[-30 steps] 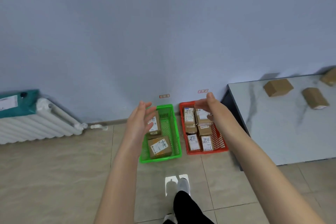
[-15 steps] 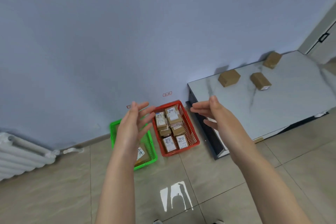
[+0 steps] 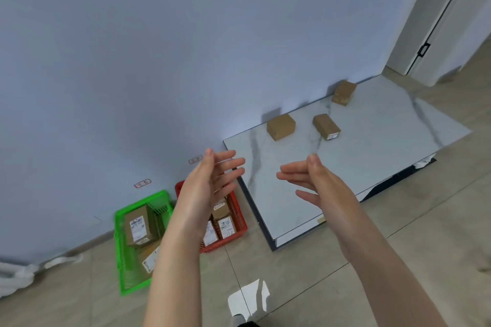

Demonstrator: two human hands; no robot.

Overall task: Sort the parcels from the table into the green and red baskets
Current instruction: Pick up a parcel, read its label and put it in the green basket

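Observation:
Three brown cardboard parcels lie on the low marble-top table (image 3: 372, 156): one at the near left (image 3: 281, 127), one beside it with a white label (image 3: 326, 127), one at the far edge by the wall (image 3: 343, 92). My left hand (image 3: 210, 183) is open in front of the red basket (image 3: 240, 218), which holds several labelled parcels. My right hand (image 3: 310, 180) is open over the table's near left part, palms facing each other, both empty. The green basket (image 3: 125, 268) on the floor at the left holds two parcels.
Both baskets stand on the tiled floor against the blue wall, left of the table. A door frame (image 3: 435, 24) is at the far right. Part of a white radiator (image 3: 16, 273) shows at the lower left edge.
The view has swung right from the baskets toward the table. Both empty hands have moved right with it, the right hand now over the table.

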